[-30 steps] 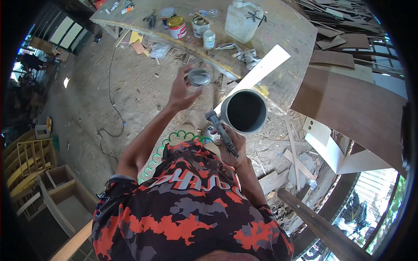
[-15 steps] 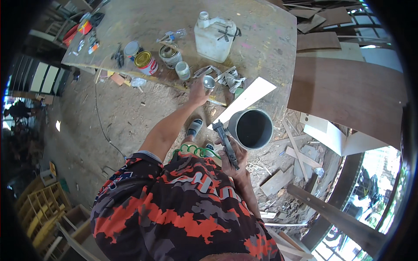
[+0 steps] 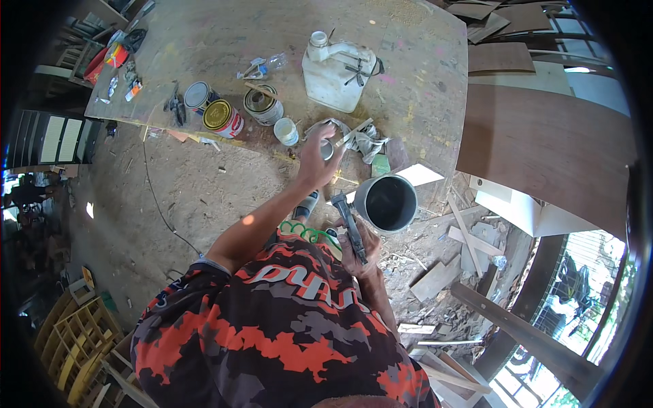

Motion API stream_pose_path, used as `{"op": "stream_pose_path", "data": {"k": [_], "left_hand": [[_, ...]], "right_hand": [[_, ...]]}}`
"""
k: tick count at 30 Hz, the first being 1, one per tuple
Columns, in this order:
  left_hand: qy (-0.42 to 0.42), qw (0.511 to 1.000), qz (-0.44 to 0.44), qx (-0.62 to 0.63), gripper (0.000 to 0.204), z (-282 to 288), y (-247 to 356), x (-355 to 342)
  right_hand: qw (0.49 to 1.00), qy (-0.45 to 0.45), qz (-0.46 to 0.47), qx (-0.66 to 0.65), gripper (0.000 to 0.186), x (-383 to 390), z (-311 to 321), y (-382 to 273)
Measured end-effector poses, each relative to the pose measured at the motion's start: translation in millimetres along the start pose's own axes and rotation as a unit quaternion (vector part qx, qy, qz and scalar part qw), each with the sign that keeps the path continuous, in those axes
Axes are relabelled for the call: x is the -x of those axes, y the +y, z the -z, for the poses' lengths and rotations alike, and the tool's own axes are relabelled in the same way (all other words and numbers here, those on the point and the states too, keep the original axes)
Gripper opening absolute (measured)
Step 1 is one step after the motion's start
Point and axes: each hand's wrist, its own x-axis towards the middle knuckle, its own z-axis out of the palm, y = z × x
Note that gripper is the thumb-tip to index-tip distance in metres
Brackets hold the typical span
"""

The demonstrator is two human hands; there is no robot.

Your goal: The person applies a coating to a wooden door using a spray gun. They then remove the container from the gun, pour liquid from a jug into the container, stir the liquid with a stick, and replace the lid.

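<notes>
At the table's near edge, my left hand (image 3: pixel 317 163) is closed around a small round silvery cup or lid (image 3: pixel 327 149); its exact kind is hard to make out. My right hand (image 3: pixel 360 250), closer to my body, grips a spray gun (image 3: pixel 351 230) with a large grey open-topped cup (image 3: pixel 387 202) on it. The cup's mouth faces up and its inside looks dark. A green coiled hose (image 3: pixel 306 232) runs beside that hand. Past my left hand lie a crumpled rag (image 3: pixel 369 144) and a green block (image 3: pixel 380 165).
The wooden table (image 3: pixel 415 88) bears a white jug (image 3: pixel 339 78), an open can (image 3: pixel 263 105), a gold-lidded can (image 3: pixel 221 117), a blue-rimmed can (image 3: pixel 199 96) and a small white tub (image 3: pixel 286 132). A white board (image 3: pixel 420 175) lies at its corner. Wood scraps (image 3: pixel 435 280) litter the ground at right.
My left hand has shifted slightly down and turned, with its fingers now further over the small cup. The spray gun and its cup have moved a little left and tilted.
</notes>
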Motion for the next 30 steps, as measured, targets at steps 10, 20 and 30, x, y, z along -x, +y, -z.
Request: {"op": "stream_pose_path", "data": {"k": [10, 20, 30], "left_hand": [[0.157, 0.739, 0.419, 0.503, 0.024, 4.4, 79.0, -223.6], [0.074, 0.780, 0.452, 0.426, 0.021, 4.1, 41.1, -279.0], [-0.035, 0.979, -0.032, -0.196, 0.052, 228.1, 156.3, -219.6]], "right_hand": [[1.000, 0.023, 0.015, -0.011, 0.032, -4.6, -14.7, -3.8], [0.999, 0.040, -0.002, -0.014, 0.030, 0.0, -23.7, -2.3], [0.998, 0.000, 0.048, -0.037, 0.038, -14.2, -21.7, -8.8]]}}
